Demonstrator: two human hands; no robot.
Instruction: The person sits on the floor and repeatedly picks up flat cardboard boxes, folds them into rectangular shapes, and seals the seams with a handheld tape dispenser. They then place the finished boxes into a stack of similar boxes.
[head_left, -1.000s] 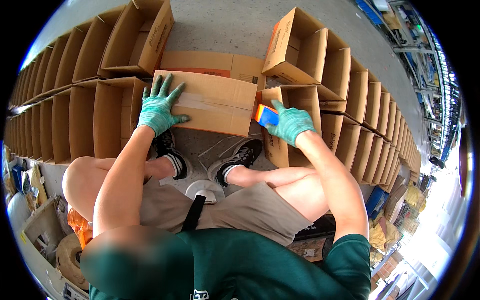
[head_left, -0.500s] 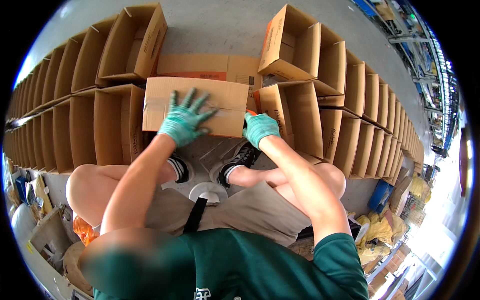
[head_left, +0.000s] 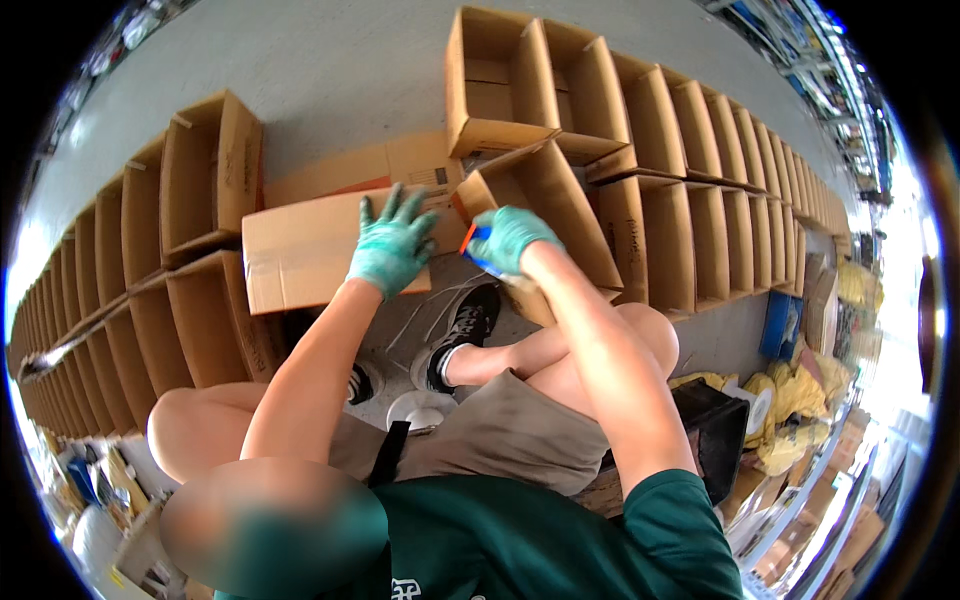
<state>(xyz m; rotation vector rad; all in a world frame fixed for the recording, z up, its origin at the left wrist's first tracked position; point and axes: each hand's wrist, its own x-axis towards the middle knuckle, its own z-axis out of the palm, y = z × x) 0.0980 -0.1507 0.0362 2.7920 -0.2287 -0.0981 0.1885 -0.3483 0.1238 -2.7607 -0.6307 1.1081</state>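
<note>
In the head view, our left hand (head_left: 390,248) lies over the right part of a closed cardboard box (head_left: 300,250), its fingers spread apart. The box sits ahead of us, slightly left, near a flat piece of cardboard (head_left: 332,180) on its far side. Our right hand (head_left: 515,240) has its fingers clamped on a blue-and-orange tool (head_left: 484,264), just before a tilted open box (head_left: 562,208). Rows of open boxes (head_left: 655,120) stand left and right on the floor (head_left: 320,80).

Right hand (head_left: 510,240) is hiding much of a tool (head_left: 484,250)
Left hand (head_left: 389,246) is covering part of a box (head_left: 308,246); the lower edge is cropping the shirt (head_left: 540,530).
</note>
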